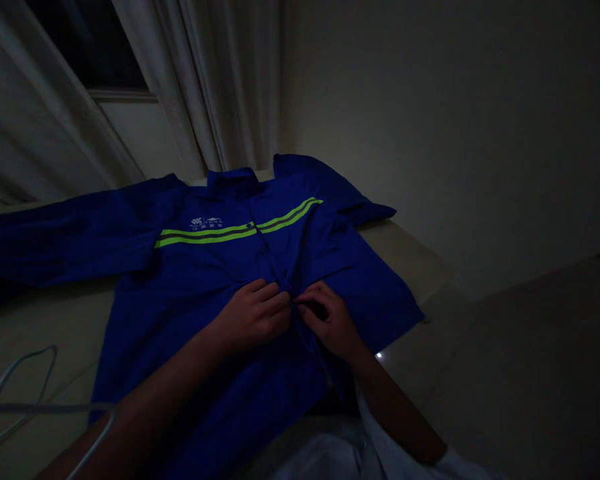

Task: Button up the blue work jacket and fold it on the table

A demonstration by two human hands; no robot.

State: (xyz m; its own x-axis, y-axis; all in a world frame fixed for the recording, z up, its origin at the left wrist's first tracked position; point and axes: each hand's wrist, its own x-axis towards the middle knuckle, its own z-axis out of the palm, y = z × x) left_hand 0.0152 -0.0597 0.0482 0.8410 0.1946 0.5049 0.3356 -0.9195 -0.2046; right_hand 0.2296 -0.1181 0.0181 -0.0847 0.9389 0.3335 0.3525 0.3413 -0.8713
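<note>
A blue work jacket (190, 287) with a yellow-green reflective stripe and a white chest logo lies spread out, its collar pointing away from me. Several dark buttons run down its front. My left hand (257, 313) is closed on the front edge about midway down, fingers curled into the cloth. Close against it, my right hand (330, 320) pinches the other side of the front opening between thumb and fingers. The fingertips of both hands nearly meet at the placket. Whether a button sits between them is hidden. Below the hands the front edges hang apart.
The jacket rests on a pale surface (415, 260) whose right edge drops to a floor (505, 373). A light cable (45, 408) loops at the lower left, passing by my left forearm. Curtains (200, 80) and a wall (430, 120) stand behind. The room is dim.
</note>
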